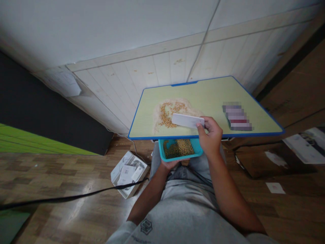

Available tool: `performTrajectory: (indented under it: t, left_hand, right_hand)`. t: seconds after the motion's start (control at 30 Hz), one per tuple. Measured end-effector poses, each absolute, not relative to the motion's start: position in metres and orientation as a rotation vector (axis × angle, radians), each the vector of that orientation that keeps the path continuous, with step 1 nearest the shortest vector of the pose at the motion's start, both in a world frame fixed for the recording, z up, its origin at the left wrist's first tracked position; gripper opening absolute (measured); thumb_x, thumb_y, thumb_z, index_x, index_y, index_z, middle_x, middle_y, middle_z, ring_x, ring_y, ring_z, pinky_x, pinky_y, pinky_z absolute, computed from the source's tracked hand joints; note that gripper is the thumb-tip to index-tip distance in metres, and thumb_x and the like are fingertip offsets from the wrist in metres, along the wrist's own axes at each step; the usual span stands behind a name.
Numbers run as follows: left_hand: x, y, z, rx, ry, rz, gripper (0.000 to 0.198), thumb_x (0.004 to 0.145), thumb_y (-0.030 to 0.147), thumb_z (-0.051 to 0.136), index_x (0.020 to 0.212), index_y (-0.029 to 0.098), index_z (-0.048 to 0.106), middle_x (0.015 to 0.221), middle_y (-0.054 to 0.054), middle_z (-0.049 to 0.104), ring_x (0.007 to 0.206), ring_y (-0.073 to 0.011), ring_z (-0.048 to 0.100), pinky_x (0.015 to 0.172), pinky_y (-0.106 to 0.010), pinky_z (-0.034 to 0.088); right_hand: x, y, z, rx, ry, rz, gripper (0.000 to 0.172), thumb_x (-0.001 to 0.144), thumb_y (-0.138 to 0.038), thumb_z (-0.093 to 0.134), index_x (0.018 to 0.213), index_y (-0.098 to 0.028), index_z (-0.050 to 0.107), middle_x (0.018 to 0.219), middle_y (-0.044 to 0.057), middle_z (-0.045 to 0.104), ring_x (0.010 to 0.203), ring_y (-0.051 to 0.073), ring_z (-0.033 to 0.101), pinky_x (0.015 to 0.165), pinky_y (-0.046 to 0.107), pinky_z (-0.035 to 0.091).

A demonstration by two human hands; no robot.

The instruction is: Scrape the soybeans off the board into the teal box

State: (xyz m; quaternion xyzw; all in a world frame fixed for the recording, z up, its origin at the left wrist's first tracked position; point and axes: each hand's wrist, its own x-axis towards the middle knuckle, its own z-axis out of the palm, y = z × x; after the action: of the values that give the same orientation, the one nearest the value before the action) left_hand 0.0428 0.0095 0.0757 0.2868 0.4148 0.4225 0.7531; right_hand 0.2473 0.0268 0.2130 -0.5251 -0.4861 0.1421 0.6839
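Observation:
My right hand (pixel 212 135) grips a white, flat, rectangular piece (pixel 185 120), thumb on top, held low over the small folding table (pixel 205 93). Beside that piece, golden soybeans (pixel 165 118) and smaller orange-brown bits lie in a loose ring, with pale fine grains (pixel 188 104) spread around them. Below the table's front edge, a teal plastic tray (pixel 198 150) rests in my left hand (pixel 171 164), which supports it from underneath. Inside the tray are soybeans at the right and darker greenish beans (pixel 170 149) at the left. Most of my left fingers are hidden under the tray.
A pixelated flat object (pixel 237 117) lies on the table's right side. On the floor at left stands an open white box (pixel 130 174) with cables and papers, crossed by a black strap (pixel 96 192). Cardboard (pixel 274 162) lies at right. A panelled wall (pixel 142 71) backs the table.

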Motion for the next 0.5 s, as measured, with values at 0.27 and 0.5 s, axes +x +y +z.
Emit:
performTrajectory:
  t: [0.27,0.5]
  left_hand:
    - [0.041,0.014,0.06,0.824,0.91,0.92,0.116,0.095,0.091,0.101,0.183,0.017,0.081,0.183,-0.023,0.083,0.189,-0.0637,0.056,0.149,-0.073,0.06]
    - [0.039,0.017,0.044,1.044,0.952,0.976,0.103,0.101,0.076,0.107,0.18,0.014,0.08,0.182,-0.024,0.083,0.188,-0.0581,0.058,0.149,-0.064,0.061]
  right_hand:
    - [0.249,0.029,0.208,-1.158,-1.123,0.376,0.022,0.106,-0.05,0.085,0.113,-0.029,0.083,0.098,0.004,0.088,0.092,0.03,0.084,0.092,0.042,0.07]
    - [0.249,0.031,0.204,-1.153,-1.136,0.327,0.02,0.105,-0.048,0.082,0.111,-0.029,0.085,0.095,0.002,0.088,0.089,0.029,0.084,0.088,0.04,0.068]
